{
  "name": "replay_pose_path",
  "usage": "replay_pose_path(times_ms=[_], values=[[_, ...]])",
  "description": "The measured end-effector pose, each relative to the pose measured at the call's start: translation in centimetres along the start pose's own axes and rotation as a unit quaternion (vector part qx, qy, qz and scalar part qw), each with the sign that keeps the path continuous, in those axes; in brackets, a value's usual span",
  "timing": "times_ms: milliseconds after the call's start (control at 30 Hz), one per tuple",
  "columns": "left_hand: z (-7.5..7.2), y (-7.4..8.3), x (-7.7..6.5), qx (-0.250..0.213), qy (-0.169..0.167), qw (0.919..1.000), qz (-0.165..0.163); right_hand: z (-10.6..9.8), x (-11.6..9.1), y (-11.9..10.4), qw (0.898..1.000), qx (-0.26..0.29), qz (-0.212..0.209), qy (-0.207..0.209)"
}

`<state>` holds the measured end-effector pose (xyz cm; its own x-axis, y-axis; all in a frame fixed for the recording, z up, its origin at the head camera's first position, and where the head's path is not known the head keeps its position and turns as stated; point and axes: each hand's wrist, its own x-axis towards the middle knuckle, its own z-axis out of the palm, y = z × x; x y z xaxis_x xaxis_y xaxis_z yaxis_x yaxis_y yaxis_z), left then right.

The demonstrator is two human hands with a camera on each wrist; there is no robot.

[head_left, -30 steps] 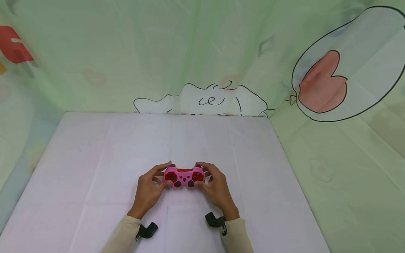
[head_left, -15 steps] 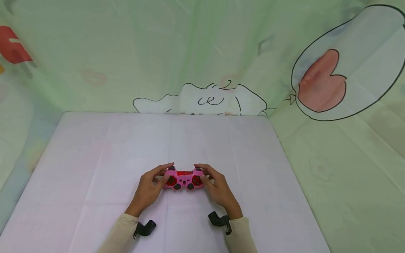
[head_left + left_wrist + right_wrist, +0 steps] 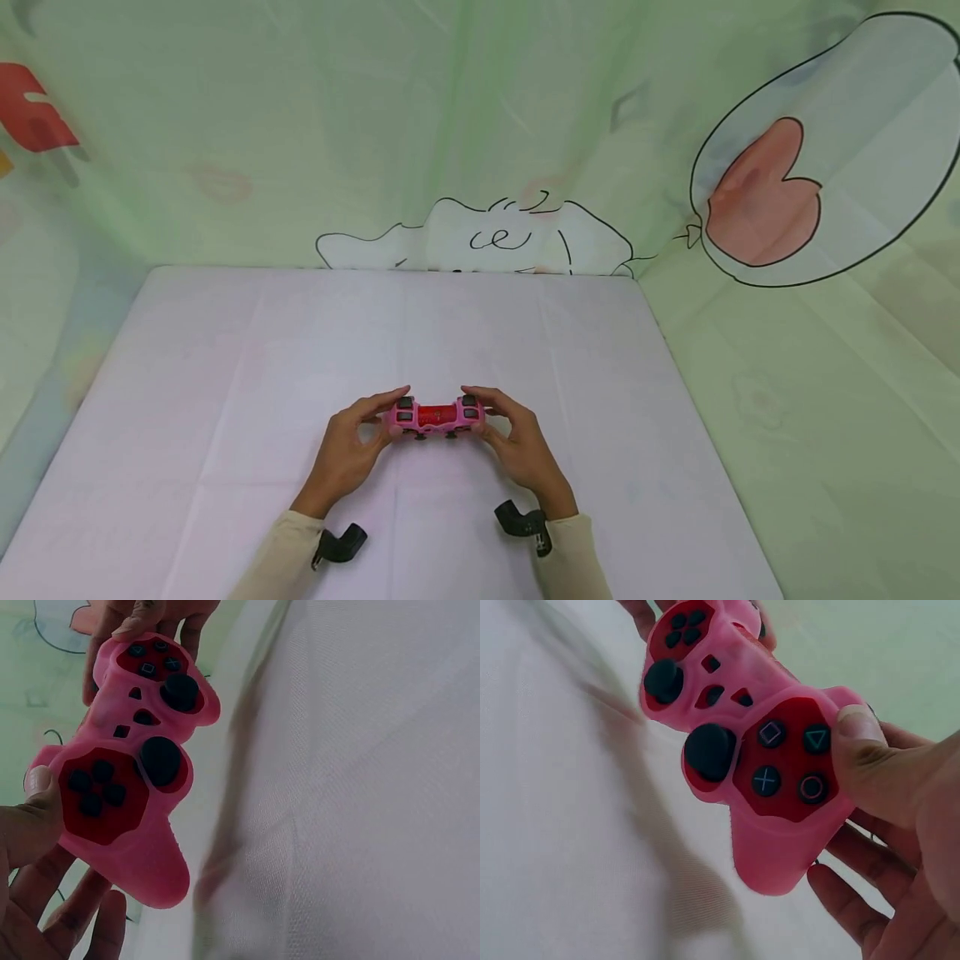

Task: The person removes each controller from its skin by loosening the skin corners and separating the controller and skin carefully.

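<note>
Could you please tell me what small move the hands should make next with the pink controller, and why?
I would probably tilt the pink controller so its button face turns upward: the head view shows mainly its shoulder buttons, and the left hand and right hand hold opposite ends, which should allow a level turn.

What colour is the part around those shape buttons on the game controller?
Red. The panel shows best in the right wrist view, set in the pink controller.

You've got a smooth, semi-matt, rubbery-looking controller cover [image 3: 111, 750] & matt plastic-type thumbsticks [image 3: 709, 752], a creased, fine-weave tbl cloth [image 3: 465, 333], thin wrinkled sheeting [image 3: 360, 117] w/ a slight sheen, plus matt fabric sleeves [image 3: 281, 554] & blk plastic-looking wrist mounts [image 3: 341, 543].
</note>
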<state>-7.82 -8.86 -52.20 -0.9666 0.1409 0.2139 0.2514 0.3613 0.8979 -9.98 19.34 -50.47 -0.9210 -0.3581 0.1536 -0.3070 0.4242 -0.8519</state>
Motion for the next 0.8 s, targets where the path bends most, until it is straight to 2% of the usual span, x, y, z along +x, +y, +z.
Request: replay_pose_path(times_ms=[200,567,800], values=[[0.0,0.0,-0.3,0.008,0.004,0.9998,-0.018,0.2,-0.3,-0.3,1.000,-0.003,0.020,0.013],[0.1,-0.3,-0.5,0.017,0.007,0.9997,-0.014,0.7,-0.7,-0.1,0.999,0.011,0.024,0.026],[0.2,-0.4,-0.6,0.040,0.017,0.9990,-0.005,1.0,-0.8,0.4,0.999,0.005,0.027,0.034]])
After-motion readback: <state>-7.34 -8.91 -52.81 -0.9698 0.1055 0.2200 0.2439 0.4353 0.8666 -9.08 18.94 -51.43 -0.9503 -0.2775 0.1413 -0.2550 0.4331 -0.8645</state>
